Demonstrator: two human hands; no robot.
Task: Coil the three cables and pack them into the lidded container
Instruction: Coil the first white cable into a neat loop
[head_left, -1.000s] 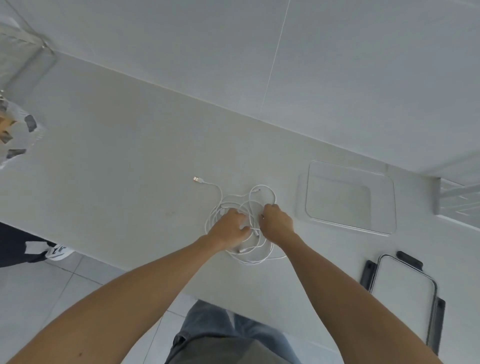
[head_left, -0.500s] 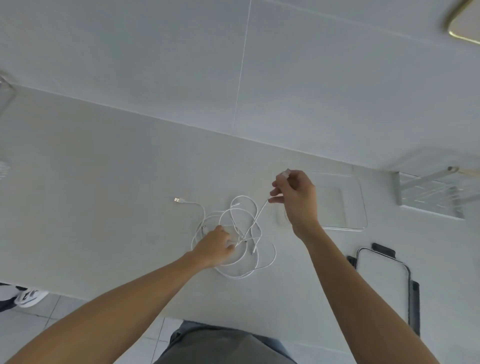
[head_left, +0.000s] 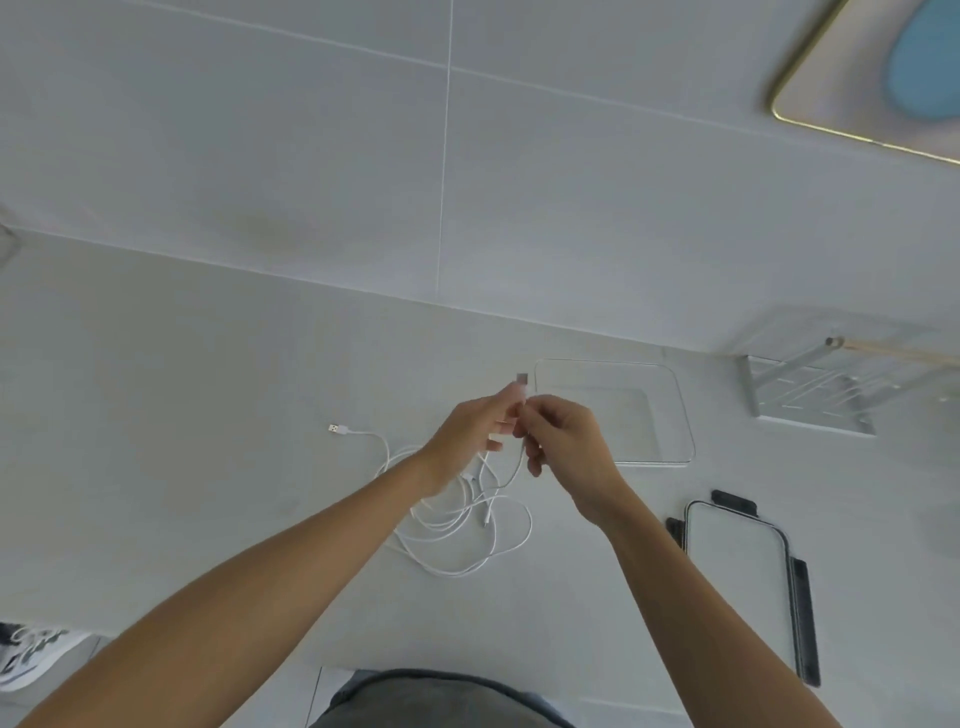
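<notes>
Both grips meet above the surface: left hand (head_left: 470, 431) and right hand (head_left: 563, 447) pinch the same thin white cable end, fingers curled on it, a small grey rectangular plug (head_left: 521, 378) sticking up just past the fingertips. From the pinch, the cord drops in a slack curve to the tangled cables (head_left: 460, 525), a loose heap of smooth white round cord in overlapping loops lying on the surface under and near the left wrist. One strand runs out left and ends in a flat metal USB plug (head_left: 338, 429), lying apart from the heap.

Clear container (head_left: 675, 410), rectangular with rounded corners, glassy and see-through, sits just right of the hands near the back wall. Cannot tell if anything is inside; looks transparent throughout. Its lid (head_left: 737, 571), a clear rounded-rectangle panel with black clip flaps on the edges, lies flat apart from the container, toward the near right edge.

Surface (head_left: 182, 415) is pale grey, matte, smooth, with wide bare room to the left of the cables. Wall behind is large light tiles with thin seams. Metal wire rack (head_left: 810, 395) stands at far right. Near edge of the surface runs along the bottom; a sneaker (head_left: 31, 657) shows on the floor at lower left.
</notes>
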